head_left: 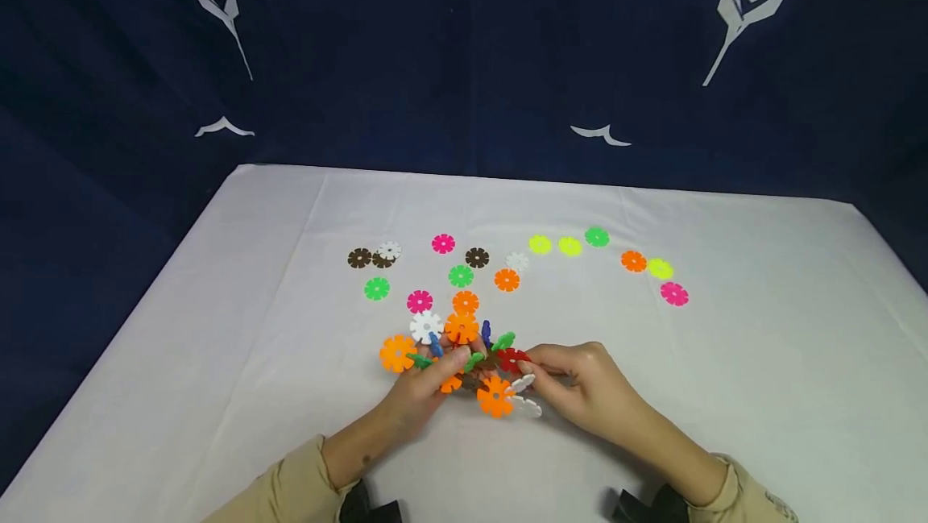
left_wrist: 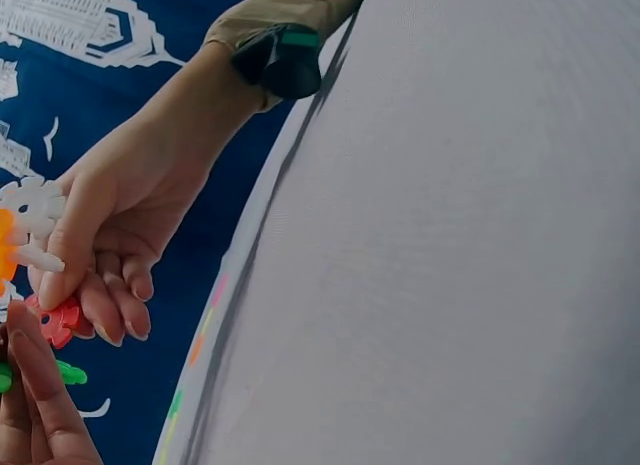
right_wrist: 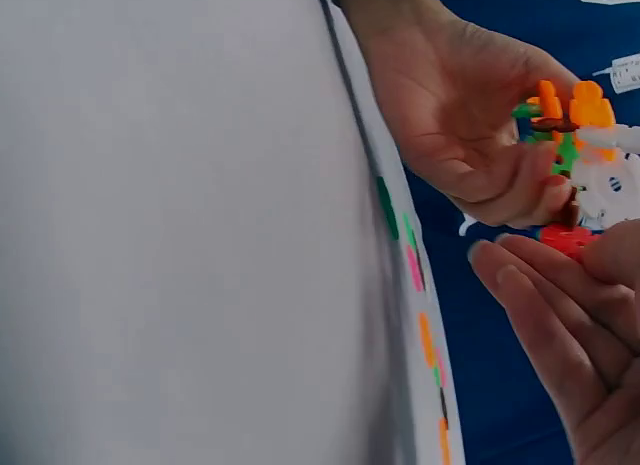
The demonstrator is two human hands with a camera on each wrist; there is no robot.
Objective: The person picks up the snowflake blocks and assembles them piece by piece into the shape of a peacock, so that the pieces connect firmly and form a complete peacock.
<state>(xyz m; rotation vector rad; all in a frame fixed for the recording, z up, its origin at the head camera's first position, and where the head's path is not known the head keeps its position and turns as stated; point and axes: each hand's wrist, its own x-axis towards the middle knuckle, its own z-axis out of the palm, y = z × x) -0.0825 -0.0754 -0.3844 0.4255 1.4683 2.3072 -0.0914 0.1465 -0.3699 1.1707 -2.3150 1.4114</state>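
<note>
My left hand [head_left: 424, 386] grips a built cluster of notched plastic discs [head_left: 496, 396], orange, green, blue, brown and white, joined edge to edge at angles. From the right, my right hand [head_left: 590, 386] pinches a red disc [head_left: 511, 359] between thumb and forefinger at the cluster's right side. In the left wrist view, the right thumb lies over this red disc [left_wrist: 58, 323], with white discs [left_wrist: 32, 205] just above. The right wrist view shows the left fingers curled beneath the cluster's orange discs [right_wrist: 592, 107]. Part of the cluster is hidden behind the left hand.
Loose discs lie flat across the white-covered table [head_left: 239, 346] beyond the hands, among them a brown one [head_left: 359, 258], a pink one [head_left: 674, 294] and a yellow one [head_left: 569, 246]. A dark blue curtain [head_left: 406, 64] with white prints hangs behind the table.
</note>
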